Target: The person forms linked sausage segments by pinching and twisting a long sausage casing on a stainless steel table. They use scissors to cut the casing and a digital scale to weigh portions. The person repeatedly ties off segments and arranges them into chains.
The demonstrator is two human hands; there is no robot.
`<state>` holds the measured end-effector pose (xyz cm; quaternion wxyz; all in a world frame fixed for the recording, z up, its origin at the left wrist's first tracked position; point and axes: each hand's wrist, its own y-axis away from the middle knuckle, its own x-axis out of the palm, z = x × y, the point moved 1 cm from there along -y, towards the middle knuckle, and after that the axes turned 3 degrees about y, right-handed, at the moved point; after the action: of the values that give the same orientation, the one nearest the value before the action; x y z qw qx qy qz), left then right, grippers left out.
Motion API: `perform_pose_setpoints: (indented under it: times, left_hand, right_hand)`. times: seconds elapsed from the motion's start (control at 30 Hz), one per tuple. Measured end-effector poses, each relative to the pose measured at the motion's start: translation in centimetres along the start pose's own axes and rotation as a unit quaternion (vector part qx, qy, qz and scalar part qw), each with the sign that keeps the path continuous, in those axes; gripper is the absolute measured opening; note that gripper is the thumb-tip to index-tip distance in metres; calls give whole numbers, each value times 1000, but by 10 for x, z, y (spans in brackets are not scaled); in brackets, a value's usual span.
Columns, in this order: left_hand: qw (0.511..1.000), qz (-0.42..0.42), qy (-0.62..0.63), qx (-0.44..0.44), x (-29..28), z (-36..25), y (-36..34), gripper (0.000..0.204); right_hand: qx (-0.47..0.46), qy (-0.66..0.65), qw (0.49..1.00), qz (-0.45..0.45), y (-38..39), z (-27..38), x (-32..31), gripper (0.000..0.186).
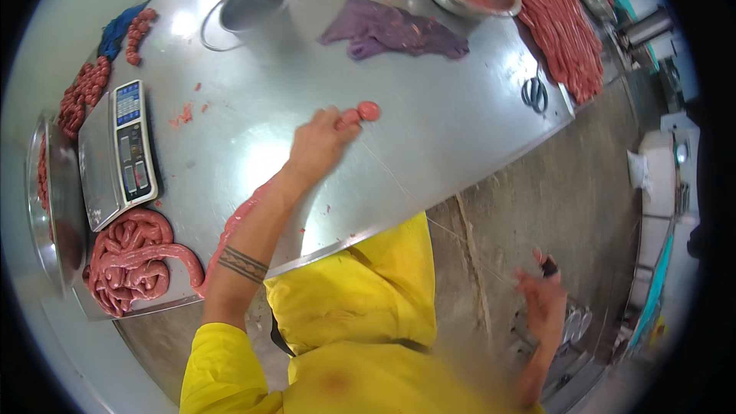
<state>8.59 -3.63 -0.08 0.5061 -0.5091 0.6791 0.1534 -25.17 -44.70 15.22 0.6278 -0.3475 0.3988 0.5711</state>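
My left hand (330, 134) grips the end of a sausage (242, 216) on the steel table (460, 138), where a small round link (369, 111) sits just beyond my fingers. The rest of the sausage runs back under my forearm to a coiled pile (130, 261) at the lower left. A thin white string (387, 172) stretches from my left hand over the table edge to my right hand (543, 295), which holds it out beside the table with curled fingers. A dark band is on one finger of my right hand.
A scale (132, 153), steel tray (61, 253) and linked sausages (84, 92) line the left. Farther back are a bucket (253, 8), purple cloth (383, 31), bowl (468, 8) and long sausage pile (560, 46), with scissors (534, 94) near the right edge.
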Motion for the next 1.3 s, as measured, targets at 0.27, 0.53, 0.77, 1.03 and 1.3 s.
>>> perform_pose_setpoints:
  times: [0.27, 0.53, 0.77, 1.03, 1.3]
  left_hand:
    - [1000, -17, 17, 6, -4, 19, -2, 13]
    - [999, -15, 32, 11, -7, 21, -3, 14]
    - [999, -12, 29, 0, -6, 25, -6, 11]
    - [997, -25, 71, -16, -6, 25, -4, 8]
    - [999, -5, 30, -25, -10, 24, 1, 4]
  right_hand:
    - [85, -60, 978, 179, -39, -64, 65, 12]
    - [119, -561, 807, 141, -26, -40, 33, 11]
    - [45, 73, 977, 197, -24, -61, 83, 10]
    - [69, -646, 727, 222, -21, -45, 44, 7]
    - [198, -688, 623, 314, 71, -182, 132, 11]
